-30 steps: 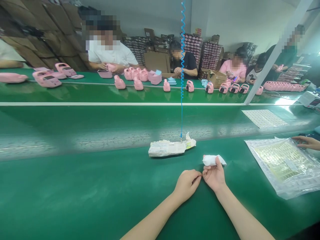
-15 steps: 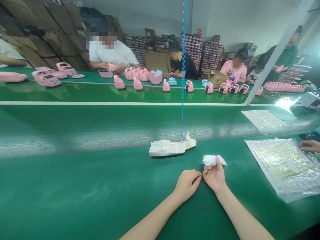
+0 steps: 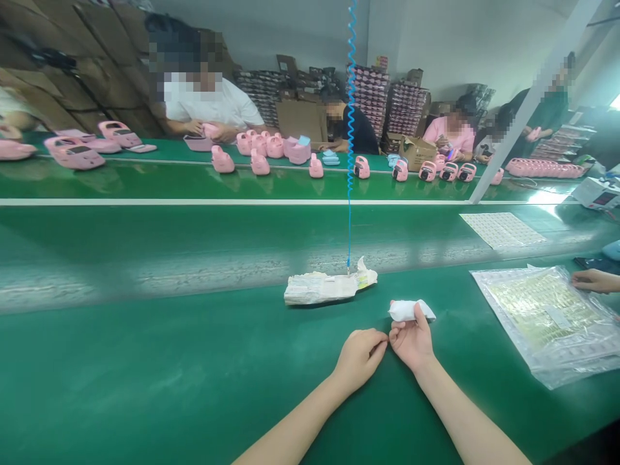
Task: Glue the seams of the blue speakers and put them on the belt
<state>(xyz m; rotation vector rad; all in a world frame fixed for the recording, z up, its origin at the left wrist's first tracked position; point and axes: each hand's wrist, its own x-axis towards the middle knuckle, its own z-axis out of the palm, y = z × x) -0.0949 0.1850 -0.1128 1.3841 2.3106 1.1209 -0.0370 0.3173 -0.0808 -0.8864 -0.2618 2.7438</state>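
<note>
My right hand (image 3: 413, 337) is palm up above the green table (image 3: 194, 374), closed around a small white bundle (image 3: 405, 310). My left hand (image 3: 362, 354) lies just to its left with the fingers curled together, the fingertips close to the right hand's fingers. Whether the left fingers pinch anything is too small to make out. Beyond the hands, a crumpled, whitish wrapped piece (image 3: 320, 289) rests on the table. A blue coiled cord (image 3: 351, 129) hangs down to it.
At the right, a clear plastic bag with yellowish sheets (image 3: 537, 310) lies near another person's hand (image 3: 595, 281). A patterned sheet (image 3: 502, 229) lies farther back. Across the green belt (image 3: 194, 177), several people sit behind pink cases (image 3: 223, 160).
The whole view has shifted slightly, so the scene sits a little farther left. Both hands keep nearly the same pose, and the white bundle is still in the right hand.
</note>
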